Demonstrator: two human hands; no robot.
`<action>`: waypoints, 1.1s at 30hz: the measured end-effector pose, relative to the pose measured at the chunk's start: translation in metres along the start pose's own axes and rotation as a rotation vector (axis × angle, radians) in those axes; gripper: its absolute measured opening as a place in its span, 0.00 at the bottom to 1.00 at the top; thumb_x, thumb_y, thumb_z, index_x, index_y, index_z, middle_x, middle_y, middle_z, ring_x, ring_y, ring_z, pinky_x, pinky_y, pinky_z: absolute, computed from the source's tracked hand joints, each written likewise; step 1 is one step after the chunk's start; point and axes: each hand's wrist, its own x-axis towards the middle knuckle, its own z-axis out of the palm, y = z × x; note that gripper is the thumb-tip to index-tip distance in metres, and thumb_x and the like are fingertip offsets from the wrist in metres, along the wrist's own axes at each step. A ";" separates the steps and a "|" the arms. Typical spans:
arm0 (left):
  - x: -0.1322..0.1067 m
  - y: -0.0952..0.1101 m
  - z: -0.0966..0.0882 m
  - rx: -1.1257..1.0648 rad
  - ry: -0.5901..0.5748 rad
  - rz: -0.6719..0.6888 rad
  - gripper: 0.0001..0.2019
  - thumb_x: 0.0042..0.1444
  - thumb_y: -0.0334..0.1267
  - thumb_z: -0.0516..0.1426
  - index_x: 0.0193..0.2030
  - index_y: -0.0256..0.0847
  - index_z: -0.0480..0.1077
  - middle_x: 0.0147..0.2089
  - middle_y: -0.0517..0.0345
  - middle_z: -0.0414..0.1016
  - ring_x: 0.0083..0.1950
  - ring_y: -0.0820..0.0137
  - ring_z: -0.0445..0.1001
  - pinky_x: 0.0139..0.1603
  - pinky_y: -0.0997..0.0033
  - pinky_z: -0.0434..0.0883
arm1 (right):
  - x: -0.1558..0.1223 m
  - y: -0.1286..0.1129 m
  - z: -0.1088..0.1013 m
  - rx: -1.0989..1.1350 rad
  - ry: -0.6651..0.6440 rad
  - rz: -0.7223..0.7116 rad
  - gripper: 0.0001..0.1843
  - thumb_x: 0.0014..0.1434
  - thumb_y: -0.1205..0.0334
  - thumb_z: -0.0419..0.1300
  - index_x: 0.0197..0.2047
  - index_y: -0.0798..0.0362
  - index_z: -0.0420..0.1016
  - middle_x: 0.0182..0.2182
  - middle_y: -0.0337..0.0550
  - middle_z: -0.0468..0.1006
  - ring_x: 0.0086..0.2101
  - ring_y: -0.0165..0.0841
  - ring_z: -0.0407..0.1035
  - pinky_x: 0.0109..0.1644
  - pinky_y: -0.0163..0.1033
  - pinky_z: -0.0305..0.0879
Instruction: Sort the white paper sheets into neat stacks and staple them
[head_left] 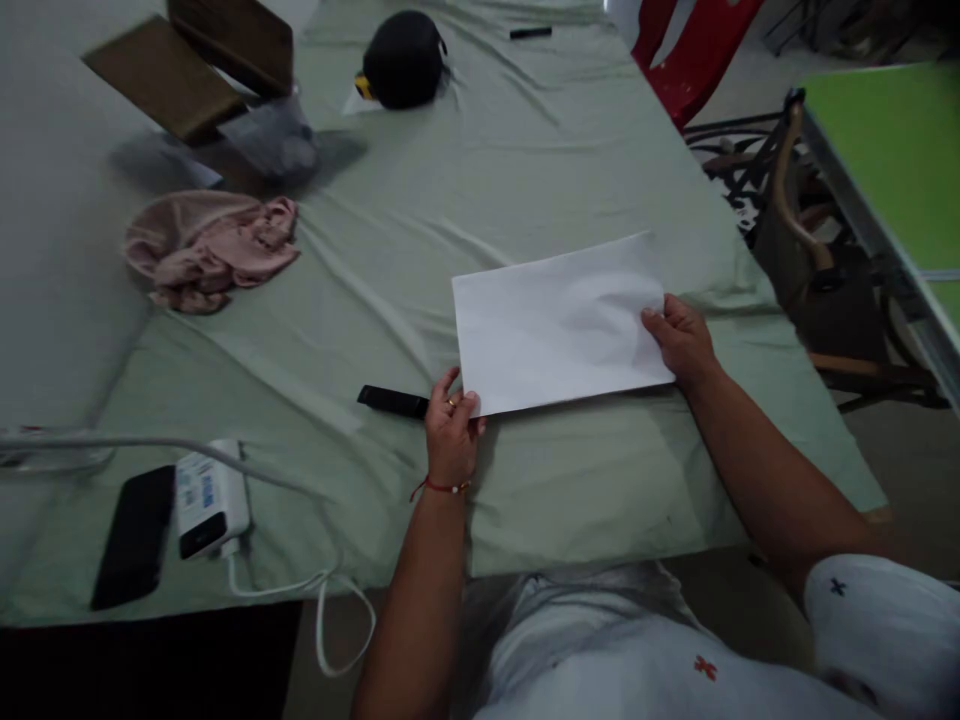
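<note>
Two hands are set well apart, each clamped on one white sheet of paper (555, 322): the left hand (452, 432) pinches its near left corner, thumb on top, and the right hand (681, 338) grips its right edge, thumb also on the upper face. The sheet lies over the near half of the desk (570, 490), slightly tilted, its far edge free and its middle a little bowed; whether it touches the cloth underneath cannot be told. Just beside the left hand is a slim black object (391, 401), its right end hidden behind the fingers, so room on that side is tight. Beyond the sheet's far edge a broad stretch of wrinkled pale green tablecloth (525, 190) runs back to a black rounded object (405, 62) and a small black stick (531, 33) – both well apart from the paper. Toward the left edge lie a crumpled pink cloth (214, 252), a black phone (135, 538) and, just beside it, a white device (216, 492) with a white cable (324, 600) looping past the near edge. Close to the right hand, the desk's right edge slants away toward a red chair (694, 65) and a bright green tabletop (892, 150).
</note>
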 end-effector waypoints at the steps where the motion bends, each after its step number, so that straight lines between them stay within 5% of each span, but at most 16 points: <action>1: 0.000 0.002 0.002 -0.001 -0.003 -0.009 0.30 0.45 0.47 0.74 0.53 0.41 0.72 0.28 0.67 0.71 0.20 0.79 0.62 0.15 0.79 0.60 | -0.001 -0.001 0.000 -0.007 -0.004 -0.010 0.28 0.53 0.33 0.70 0.48 0.43 0.77 0.45 0.43 0.85 0.46 0.45 0.81 0.47 0.51 0.80; 6: 0.003 0.006 0.009 0.137 -0.009 -0.032 0.23 0.53 0.59 0.68 0.31 0.40 0.70 0.22 0.67 0.63 0.17 0.79 0.59 0.12 0.80 0.56 | -0.005 -0.007 0.004 -0.058 -0.022 -0.047 0.29 0.56 0.31 0.66 0.50 0.43 0.75 0.46 0.45 0.84 0.47 0.46 0.80 0.46 0.50 0.79; 11: 0.005 -0.001 0.005 0.275 0.008 -0.039 0.21 0.56 0.56 0.67 0.33 0.39 0.74 0.19 0.68 0.61 0.15 0.80 0.57 0.10 0.81 0.54 | -0.004 -0.014 0.008 -0.123 0.067 0.024 0.25 0.56 0.34 0.67 0.44 0.45 0.74 0.35 0.43 0.82 0.33 0.40 0.77 0.34 0.45 0.75; 15: 0.005 -0.004 0.000 0.287 -0.001 -0.013 0.21 0.56 0.57 0.67 0.33 0.39 0.74 0.18 0.68 0.61 0.14 0.79 0.57 0.10 0.81 0.54 | 0.001 -0.019 -0.001 -0.432 0.116 0.024 0.20 0.61 0.39 0.63 0.33 0.47 0.74 0.23 0.39 0.75 0.24 0.34 0.66 0.26 0.40 0.64; 20: 0.005 -0.005 -0.003 0.266 -0.009 -0.016 0.21 0.56 0.57 0.68 0.35 0.39 0.75 0.19 0.68 0.61 0.14 0.79 0.57 0.10 0.80 0.55 | -0.001 -0.027 -0.018 -0.931 -0.051 0.024 0.11 0.59 0.51 0.65 0.31 0.48 0.76 0.24 0.42 0.77 0.28 0.39 0.71 0.34 0.45 0.69; 23: 0.005 -0.005 -0.003 0.272 -0.019 -0.022 0.19 0.56 0.55 0.68 0.34 0.39 0.75 0.19 0.68 0.61 0.14 0.79 0.58 0.11 0.80 0.55 | -0.016 -0.036 -0.014 -1.132 0.076 -0.049 0.05 0.60 0.57 0.64 0.38 0.47 0.79 0.32 0.47 0.81 0.36 0.46 0.75 0.43 0.52 0.71; 25: 0.005 -0.004 -0.003 0.270 -0.015 -0.025 0.19 0.57 0.54 0.68 0.35 0.39 0.75 0.19 0.67 0.61 0.14 0.79 0.58 0.11 0.81 0.55 | -0.030 -0.041 -0.001 -1.084 0.102 -0.252 0.08 0.64 0.55 0.62 0.43 0.46 0.80 0.37 0.50 0.81 0.41 0.49 0.75 0.49 0.55 0.72; 29: 0.005 -0.004 -0.004 0.295 -0.016 -0.013 0.18 0.58 0.53 0.67 0.34 0.39 0.75 0.18 0.67 0.61 0.14 0.79 0.57 0.11 0.80 0.54 | -0.054 -0.041 0.041 -0.862 -0.240 -0.620 0.14 0.68 0.46 0.60 0.49 0.43 0.79 0.46 0.51 0.81 0.48 0.51 0.73 0.56 0.60 0.72; 33: 0.004 -0.001 -0.004 0.320 -0.018 -0.048 0.19 0.57 0.55 0.68 0.34 0.39 0.75 0.18 0.67 0.61 0.14 0.79 0.56 0.11 0.80 0.53 | -0.059 -0.025 0.083 -0.781 -0.567 -0.733 0.32 0.64 0.38 0.64 0.65 0.47 0.73 0.64 0.55 0.73 0.63 0.54 0.65 0.67 0.63 0.66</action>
